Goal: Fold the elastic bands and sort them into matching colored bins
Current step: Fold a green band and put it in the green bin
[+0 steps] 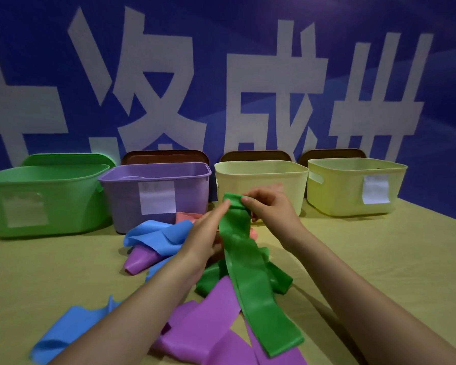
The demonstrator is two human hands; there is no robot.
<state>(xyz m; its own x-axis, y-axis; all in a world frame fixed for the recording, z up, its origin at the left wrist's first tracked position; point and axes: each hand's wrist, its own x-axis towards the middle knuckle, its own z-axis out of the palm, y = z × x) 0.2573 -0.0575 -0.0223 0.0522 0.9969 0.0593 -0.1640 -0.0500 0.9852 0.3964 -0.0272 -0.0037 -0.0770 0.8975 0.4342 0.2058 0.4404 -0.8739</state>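
A long green elastic band (250, 280) hangs doubled from both my hands above the table. My right hand (269, 206) pinches its top fold, fingers curled over it. My left hand (208, 233) holds the band's left edge just below, fingertips at the fold. Its lower end lies on purple bands (208, 327) near the front. Blue bands (158, 235) and a pink band (187, 217) lie behind my left arm. The green bin (45, 198) stands at the back left, the purple bin (156, 196) beside it.
Two pale yellow bins (261, 180) (353, 185) stand at the back right, each with a paper label, brown lids leaning behind them. Another blue band (66, 330) lies at the front left. A blue banner wall with white characters closes off the back.
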